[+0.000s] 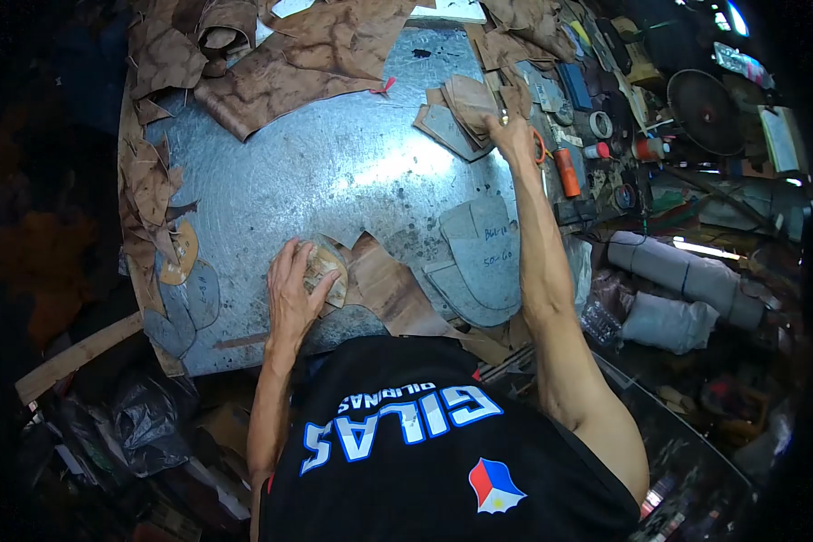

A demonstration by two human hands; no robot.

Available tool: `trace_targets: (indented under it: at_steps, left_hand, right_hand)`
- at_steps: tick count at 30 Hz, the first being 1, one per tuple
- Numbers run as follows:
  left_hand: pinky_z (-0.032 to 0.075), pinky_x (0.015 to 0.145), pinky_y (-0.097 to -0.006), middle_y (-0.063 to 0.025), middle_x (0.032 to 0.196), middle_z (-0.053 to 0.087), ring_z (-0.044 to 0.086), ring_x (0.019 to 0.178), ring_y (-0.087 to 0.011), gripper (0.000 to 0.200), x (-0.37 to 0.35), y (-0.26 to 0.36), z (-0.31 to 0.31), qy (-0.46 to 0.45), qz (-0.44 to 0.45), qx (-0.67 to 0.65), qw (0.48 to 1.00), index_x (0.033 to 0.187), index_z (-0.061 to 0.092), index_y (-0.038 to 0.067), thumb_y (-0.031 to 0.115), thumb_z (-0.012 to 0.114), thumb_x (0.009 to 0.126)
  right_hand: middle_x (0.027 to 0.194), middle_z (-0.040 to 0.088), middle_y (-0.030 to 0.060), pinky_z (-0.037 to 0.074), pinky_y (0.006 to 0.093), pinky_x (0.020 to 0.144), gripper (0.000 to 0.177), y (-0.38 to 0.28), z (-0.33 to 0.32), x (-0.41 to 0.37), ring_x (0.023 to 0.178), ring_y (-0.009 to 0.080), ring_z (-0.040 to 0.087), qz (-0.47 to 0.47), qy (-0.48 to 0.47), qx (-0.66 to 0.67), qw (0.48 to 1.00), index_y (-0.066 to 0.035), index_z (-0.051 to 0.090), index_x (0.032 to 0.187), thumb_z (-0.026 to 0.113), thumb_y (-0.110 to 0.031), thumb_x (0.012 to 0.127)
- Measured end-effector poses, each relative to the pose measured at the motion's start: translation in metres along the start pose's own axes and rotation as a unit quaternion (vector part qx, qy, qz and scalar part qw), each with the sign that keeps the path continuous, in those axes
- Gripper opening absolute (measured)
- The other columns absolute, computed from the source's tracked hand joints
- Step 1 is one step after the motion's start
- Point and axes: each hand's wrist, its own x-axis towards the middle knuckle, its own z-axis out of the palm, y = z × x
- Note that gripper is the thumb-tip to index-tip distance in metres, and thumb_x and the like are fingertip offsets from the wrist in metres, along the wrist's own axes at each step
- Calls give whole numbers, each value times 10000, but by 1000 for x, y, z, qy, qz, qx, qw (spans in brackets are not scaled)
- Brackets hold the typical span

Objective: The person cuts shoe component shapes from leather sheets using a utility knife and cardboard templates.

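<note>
The oval piece (323, 262) lies on the table (307, 181) under my left hand (287, 289), fingers spread over it; light and fairly stiff, I'd judge, best taken by its rim. My right hand (512, 138) is at the stack (468, 101) (pinching or not, I can't tell). Nearby, the red-capped jar (596, 151) hides its contents.

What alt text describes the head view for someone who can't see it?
The left hand rests on a rounded piece on a metal table, while the right hand is at a stack of brown pieces. Grey templates and brown sheets lie nearby.
</note>
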Motion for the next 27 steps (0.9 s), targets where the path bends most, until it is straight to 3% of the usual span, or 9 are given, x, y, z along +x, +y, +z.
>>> trace_targets:
  at_steps: [2, 11, 13, 18, 20, 21, 23, 25, 27]
  left_hand:
    - [364, 1060, -484, -247, 1372, 502, 485, 1253, -413, 553, -1, -4, -4, 11, -14, -17, 1000, 1273, 573, -10, 267, 752, 830]
    - [367, 1056, -493, -246, 1379, 499, 491, 1248, -413, 534, -3, -11, -4, 3, 11, -20, 1000, 1276, 573, -2, 247, 746, 836]
    - [367, 1055, -495, -244, 1380, 500, 491, 1250, -411, 539, -4, -10, -1, 3, 20, -22, 1000, 1278, 572, 1, 241, 751, 830]
    - [390, 1052, -462, -223, 1392, 506, 502, 1254, -401, 558, -12, -10, -1, 2, 50, -25, 998, 1290, 568, -12, 225, 762, 825]
    - [390, 1053, -462, -224, 1389, 508, 502, 1254, -401, 553, -15, -11, -5, 1, 50, -29, 998, 1286, 568, -16, 218, 761, 824]
    - [389, 1053, -461, -224, 1386, 510, 502, 1255, -400, 548, -17, -13, -8, -5, 50, -33, 998, 1282, 568, -20, 212, 761, 824]
    - [387, 1046, -470, -231, 1382, 506, 497, 1256, -402, 553, -16, -17, -16, -9, 51, -49, 997, 1286, 564, -12, 212, 761, 821]
    - [385, 1039, -479, -239, 1378, 503, 492, 1257, -404, 557, -12, -22, -23, -15, 54, -66, 996, 1291, 560, -4, 212, 761, 818]
    - [393, 1040, -473, -244, 1374, 500, 491, 1255, -409, 558, -3, -29, -29, 17, 71, -62, 995, 1286, 557, -16, 199, 762, 814]
  right_hand:
    - [545, 594, 78, 439, 346, 398, 559, -4, -12, -7, 415, 182, 563, 93, -27, 99, 990, 13, 653, 744, 706, -541, 802]
    - [648, 659, 171, 524, 384, 532, 601, -10, 3, 5, 564, 252, 662, 76, -50, -68, 993, 55, 692, 820, 763, -538, 748]
    - [714, 679, 189, 534, 399, 573, 599, -14, 13, 3, 628, 269, 682, 12, 42, -133, 990, 65, 689, 822, 789, -517, 722]
    - [800, 700, 177, 537, 408, 614, 433, -17, 19, 15, 709, 281, 691, 162, -40, -63, 984, 51, 699, 832, 827, -346, 719]
    - [946, 721, 203, 548, 431, 742, 436, -18, 17, 11, 892, 320, 709, 205, -57, 27, 977, 42, 697, 992, 807, -284, 725]
    - [946, 721, 203, 548, 431, 742, 436, -20, 17, 10, 892, 320, 709, 202, -57, 29, 977, 42, 697, 992, 807, -284, 725]
    - [662, 649, 91, 448, 371, 476, 263, -10, 28, 11, 515, 194, 578, 210, -40, 184, 959, 43, 686, 795, 807, -180, 726]
    - [691, 648, 63, 446, 365, 514, 191, -11, 28, 3, 568, 184, 587, 174, -32, 241, 954, 25, 682, 791, 768, -141, 757]
    - [728, 664, 59, 462, 349, 580, 182, -46, -3, -31, 636, 175, 610, 40, 22, 206, 978, 20, 683, 827, 741, -145, 779]
